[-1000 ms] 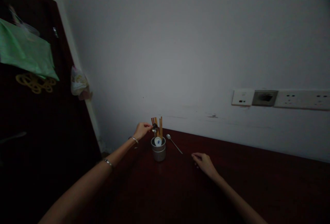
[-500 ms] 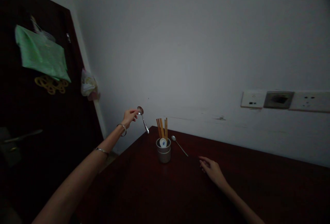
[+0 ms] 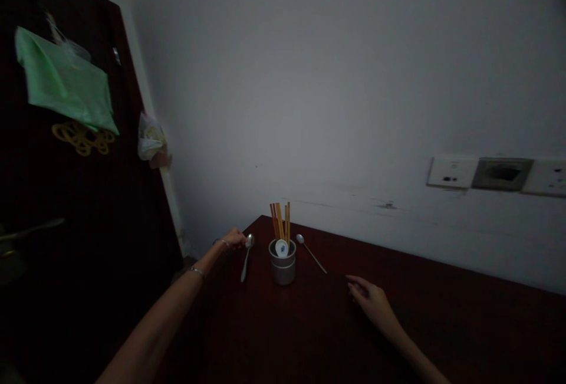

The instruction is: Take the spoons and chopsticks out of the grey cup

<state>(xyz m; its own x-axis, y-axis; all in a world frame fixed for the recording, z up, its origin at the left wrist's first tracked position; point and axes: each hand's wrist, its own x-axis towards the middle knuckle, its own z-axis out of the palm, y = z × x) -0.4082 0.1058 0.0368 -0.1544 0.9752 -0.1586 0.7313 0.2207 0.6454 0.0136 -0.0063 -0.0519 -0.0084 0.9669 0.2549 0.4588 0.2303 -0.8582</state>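
Note:
My left hand (image 3: pixel 236 238), with bracelets on the arm behind it, pinches a metal spoon (image 3: pixel 246 260) by the edge of its bowl. The handle of that spoon points towards me, low over the tabletop left of a grey cup (image 3: pixel 283 272). Standing in the cup are several wooden chopsticks (image 3: pixel 280 222) and a white spoon with a blue mark (image 3: pixel 282 248). A long-handled metal spoon (image 3: pixel 315 258) lies right of the cup, slanting. My right hand (image 3: pixel 371 300) rests on the table near its handle end, fingers loosely bent and apart, holding nothing.
The dark red table (image 3: pixel 420 289) meets a pale wall (image 3: pixel 309 107) at its back edge. Wall sockets (image 3: pixel 453 171) are at the right. On the left is a dark door (image 3: pixel 88 225) with a green cloth (image 3: pixel 66 80); a plastic bag (image 3: pixel 151 141) hangs beside it.
My left hand has come down from above the table's far left corner to the tabletop, bringing the metal spoon with it. My right hand has barely moved; the view has shifted slightly.

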